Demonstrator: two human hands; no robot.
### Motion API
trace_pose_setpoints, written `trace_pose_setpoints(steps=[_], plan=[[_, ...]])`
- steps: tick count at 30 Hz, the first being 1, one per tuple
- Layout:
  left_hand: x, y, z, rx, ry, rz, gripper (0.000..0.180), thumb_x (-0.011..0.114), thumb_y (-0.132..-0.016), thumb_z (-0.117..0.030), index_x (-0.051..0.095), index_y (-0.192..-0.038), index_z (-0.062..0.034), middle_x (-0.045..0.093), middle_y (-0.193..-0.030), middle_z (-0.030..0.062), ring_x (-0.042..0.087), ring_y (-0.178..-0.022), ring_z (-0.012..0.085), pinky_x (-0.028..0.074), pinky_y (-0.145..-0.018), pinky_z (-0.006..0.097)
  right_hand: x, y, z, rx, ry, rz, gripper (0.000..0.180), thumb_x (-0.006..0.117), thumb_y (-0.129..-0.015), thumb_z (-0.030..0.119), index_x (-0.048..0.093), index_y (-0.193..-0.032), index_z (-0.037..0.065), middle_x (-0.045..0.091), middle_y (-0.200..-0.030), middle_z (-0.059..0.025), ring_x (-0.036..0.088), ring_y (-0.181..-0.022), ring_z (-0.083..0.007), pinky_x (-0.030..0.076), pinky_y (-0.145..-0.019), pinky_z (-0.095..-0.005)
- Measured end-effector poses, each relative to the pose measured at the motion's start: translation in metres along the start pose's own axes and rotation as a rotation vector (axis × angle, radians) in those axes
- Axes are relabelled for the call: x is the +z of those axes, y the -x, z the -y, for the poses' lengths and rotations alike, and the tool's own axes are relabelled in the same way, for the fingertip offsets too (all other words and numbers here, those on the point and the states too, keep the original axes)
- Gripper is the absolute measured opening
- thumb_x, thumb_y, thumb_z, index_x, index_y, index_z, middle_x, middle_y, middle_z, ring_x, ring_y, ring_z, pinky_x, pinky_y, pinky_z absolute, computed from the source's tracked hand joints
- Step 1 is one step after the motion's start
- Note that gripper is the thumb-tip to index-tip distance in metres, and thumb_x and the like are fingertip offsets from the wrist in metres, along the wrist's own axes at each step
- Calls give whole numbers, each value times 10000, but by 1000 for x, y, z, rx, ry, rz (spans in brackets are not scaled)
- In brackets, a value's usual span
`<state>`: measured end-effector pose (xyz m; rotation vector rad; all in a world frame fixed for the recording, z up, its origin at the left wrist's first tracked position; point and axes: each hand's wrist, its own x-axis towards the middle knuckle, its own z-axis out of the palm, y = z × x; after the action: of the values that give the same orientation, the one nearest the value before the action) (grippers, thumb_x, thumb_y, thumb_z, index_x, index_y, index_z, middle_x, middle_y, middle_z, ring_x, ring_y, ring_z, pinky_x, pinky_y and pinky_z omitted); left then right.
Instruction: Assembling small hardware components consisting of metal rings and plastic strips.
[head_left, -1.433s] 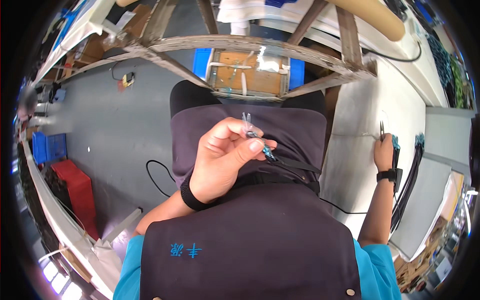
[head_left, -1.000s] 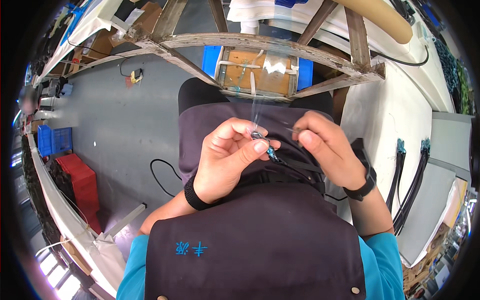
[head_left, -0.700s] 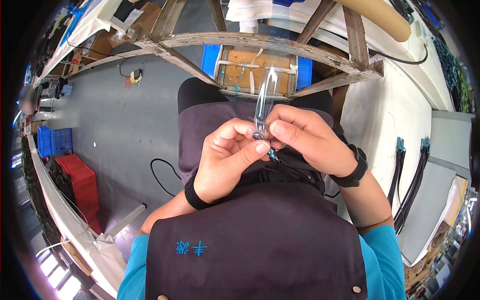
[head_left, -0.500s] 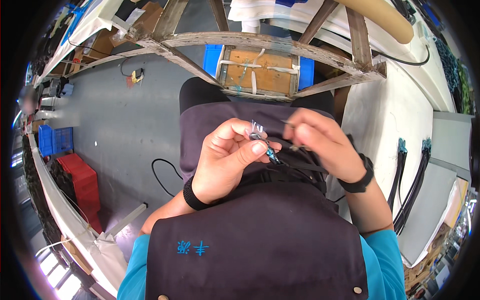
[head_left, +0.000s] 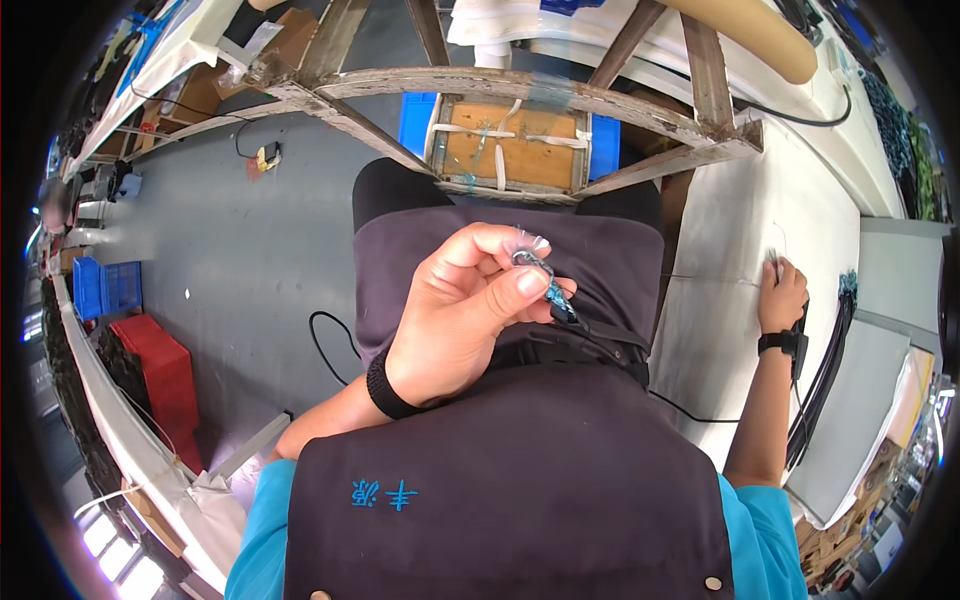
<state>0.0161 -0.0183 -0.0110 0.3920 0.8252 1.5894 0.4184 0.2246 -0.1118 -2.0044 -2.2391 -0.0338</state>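
We see the left hand (head_left: 455, 315) raised over the lap, its fingers (head_left: 520, 285) pinching a small teal connector (head_left: 553, 297) with black cables trailing from it. The right hand (head_left: 782, 292) rests far off at the white surface (head_left: 720, 250), fingertips pinching a thin wire (head_left: 772, 258) there.
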Motion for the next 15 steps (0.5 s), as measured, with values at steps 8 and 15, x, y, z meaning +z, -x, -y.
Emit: trace_pose_setpoints(steps=[8,15], plan=[[15,-10,7,-56,-71,-173,178,592,-908,-106,558,-1080,-74,616,-916,19,630,-916,176,519,-787,295,-92,91,227,-624,-1287,415,467,676,-803,79,495,-1228,17,556,-1130,-114,585,-1012,-211,486,-852,-312],[15,-10,4,73,-188,-58,224,631,-873,-49,569,-1087,-34,608,-909,16,599,-850,103,512,-781,260,-111,106,260,-436,-1373,664,235,656,-856,83,571,-1057,-3,592,-803,-51,544,-603,-95,457,-552,-225]])
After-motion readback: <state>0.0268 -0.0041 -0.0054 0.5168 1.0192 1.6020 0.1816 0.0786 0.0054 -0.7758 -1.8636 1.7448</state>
